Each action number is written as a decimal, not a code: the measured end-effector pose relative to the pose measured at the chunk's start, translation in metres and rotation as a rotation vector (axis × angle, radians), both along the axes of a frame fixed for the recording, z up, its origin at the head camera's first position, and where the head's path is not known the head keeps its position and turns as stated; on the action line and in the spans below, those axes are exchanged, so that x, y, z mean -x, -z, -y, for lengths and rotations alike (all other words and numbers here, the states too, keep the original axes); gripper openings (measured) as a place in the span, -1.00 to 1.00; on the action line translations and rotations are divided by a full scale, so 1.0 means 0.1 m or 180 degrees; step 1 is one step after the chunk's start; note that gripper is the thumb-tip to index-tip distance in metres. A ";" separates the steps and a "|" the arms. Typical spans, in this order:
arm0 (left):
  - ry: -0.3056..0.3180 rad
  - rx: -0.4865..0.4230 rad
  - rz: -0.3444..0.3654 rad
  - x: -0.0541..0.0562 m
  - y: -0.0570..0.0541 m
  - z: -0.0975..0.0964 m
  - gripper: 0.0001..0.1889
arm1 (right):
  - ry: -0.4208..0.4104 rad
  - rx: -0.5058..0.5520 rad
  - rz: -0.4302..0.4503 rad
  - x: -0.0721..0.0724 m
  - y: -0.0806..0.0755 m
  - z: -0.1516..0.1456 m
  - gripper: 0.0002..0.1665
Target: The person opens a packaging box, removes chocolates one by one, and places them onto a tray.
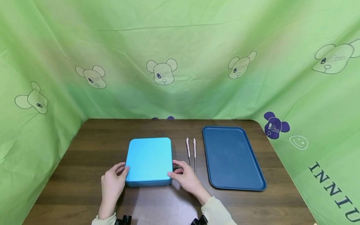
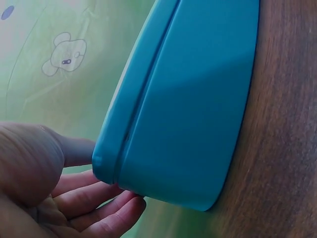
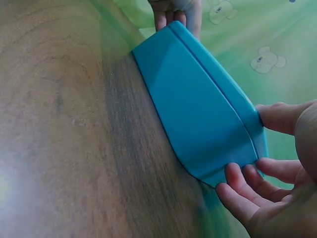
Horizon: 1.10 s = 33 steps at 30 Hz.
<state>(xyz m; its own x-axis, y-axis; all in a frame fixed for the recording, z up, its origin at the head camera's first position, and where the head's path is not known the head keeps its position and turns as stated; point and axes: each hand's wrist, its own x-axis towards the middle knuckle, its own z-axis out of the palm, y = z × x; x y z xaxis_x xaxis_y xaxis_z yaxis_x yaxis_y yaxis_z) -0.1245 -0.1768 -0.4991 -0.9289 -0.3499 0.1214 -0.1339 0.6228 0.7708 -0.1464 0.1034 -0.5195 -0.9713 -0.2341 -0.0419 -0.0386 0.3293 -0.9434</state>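
Observation:
A light-blue lidded box (image 1: 149, 159) with rounded corners sits closed on the table, a seam running below its lid. My left hand (image 1: 113, 184) grips its left side near the front corner, the thumb by the lid's edge. In the left wrist view the fingers (image 2: 94, 206) bend against the side wall. My right hand (image 1: 187, 178) holds the opposite side, the thumb on the lid edge and fingertips (image 3: 237, 198) at the side wall in the right wrist view. A small dark piece (image 1: 177, 167) shows by the right fingers; its kind is unclear.
Two slim metal utensils with pink handles (image 1: 188, 147) lie right of the box, their near ends partly hidden by the right hand. A dark-blue tray (image 1: 233, 156) lies farther right on the brown wooden table (image 1: 84, 175). Green printed cloth (image 1: 180, 103) hangs around the table.

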 end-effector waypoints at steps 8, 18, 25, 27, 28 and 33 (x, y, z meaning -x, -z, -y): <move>0.0140 -0.0086 0.0268 -0.02 -0.04 0.01 -0.63 | -0.0052 0.0096 0.0076 -0.07 -0.03 -0.10 -0.25; 0.0475 -0.0170 0.0560 -0.08 -0.10 0.03 -0.59 | -0.0074 0.0195 0.0242 -0.17 -0.07 -0.25 -0.26; 0.0606 -0.0314 0.0658 -0.12 -0.10 0.03 -0.61 | -0.0063 0.0231 0.0326 -0.26 -0.09 -0.36 -0.24; 0.0645 -0.0351 0.0673 -0.12 -0.09 0.03 -0.64 | -0.0083 0.0220 0.0339 -0.29 -0.10 -0.39 -0.24; 0.0660 -0.0363 0.0686 -0.12 -0.09 0.03 -0.65 | -0.0093 0.0218 0.0356 -0.30 -0.10 -0.41 -0.23; 0.0733 -0.0384 0.0777 -0.12 -0.10 0.01 -0.68 | -0.0120 0.0149 0.0411 -0.36 -0.13 -0.49 -0.22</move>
